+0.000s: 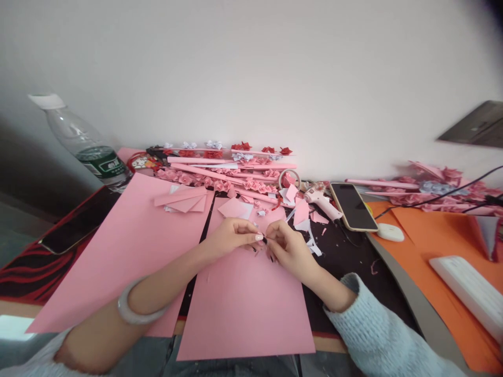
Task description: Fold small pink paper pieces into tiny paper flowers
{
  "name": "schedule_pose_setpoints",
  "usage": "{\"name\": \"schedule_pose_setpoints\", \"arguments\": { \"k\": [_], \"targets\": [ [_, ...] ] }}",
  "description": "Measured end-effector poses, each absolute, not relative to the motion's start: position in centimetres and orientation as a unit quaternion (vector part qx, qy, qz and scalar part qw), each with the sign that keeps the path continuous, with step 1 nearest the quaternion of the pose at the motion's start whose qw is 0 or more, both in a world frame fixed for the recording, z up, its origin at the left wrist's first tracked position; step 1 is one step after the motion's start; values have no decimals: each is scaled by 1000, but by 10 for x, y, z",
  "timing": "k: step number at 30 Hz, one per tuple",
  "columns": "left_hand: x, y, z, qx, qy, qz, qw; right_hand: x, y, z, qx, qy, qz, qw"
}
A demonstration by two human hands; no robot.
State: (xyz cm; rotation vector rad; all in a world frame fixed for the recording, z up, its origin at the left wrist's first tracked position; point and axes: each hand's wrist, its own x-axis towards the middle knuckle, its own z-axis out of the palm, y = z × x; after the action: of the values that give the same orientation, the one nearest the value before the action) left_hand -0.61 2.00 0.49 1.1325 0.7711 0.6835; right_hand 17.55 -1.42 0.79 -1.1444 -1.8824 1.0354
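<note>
My left hand (236, 238) and my right hand (288, 248) meet over a pink sheet of paper (251, 309). Thumbs and fingers of both hands pinch a small pink paper piece (261, 235), mostly hidden by the fingertips, so its exact shape cannot be made out. Just beyond my hands lie a folded pink paper (231, 208) and a little white paper flower (261, 212). Another large pink sheet (118, 262) spreads out to the left, with cut pink pieces (186, 201) stacked on it.
Paper-flower stems (223, 178) lie along the wall. A tape roll (290, 179), pink glue gun (324, 201), phone (353, 207), white earbud case (390, 232) and orange paper (428, 251) are to the right. A bottle (104, 159) and another phone (73, 228) are at left.
</note>
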Motion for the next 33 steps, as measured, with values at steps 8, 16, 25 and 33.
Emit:
{"name": "schedule_pose_setpoints", "arguments": {
  "k": [8, 16, 25, 33],
  "targets": [
    [-8, 21, 5, 503, 350, 298, 731, 175, -12, 5, -424, -681, 472, 367],
    [-10, 22, 4, 504, 368, 313, 716, 178, -10, 6, -424, -683, 461, 377],
    [-11, 21, 5, 485, 390, 309, 719, 178, -9, 7, -426, -675, 482, 362],
    [-10, 21, 2, 514, 383, 302, 706, 177, -7, 3, -435, -652, 497, 373]
  ]
}}
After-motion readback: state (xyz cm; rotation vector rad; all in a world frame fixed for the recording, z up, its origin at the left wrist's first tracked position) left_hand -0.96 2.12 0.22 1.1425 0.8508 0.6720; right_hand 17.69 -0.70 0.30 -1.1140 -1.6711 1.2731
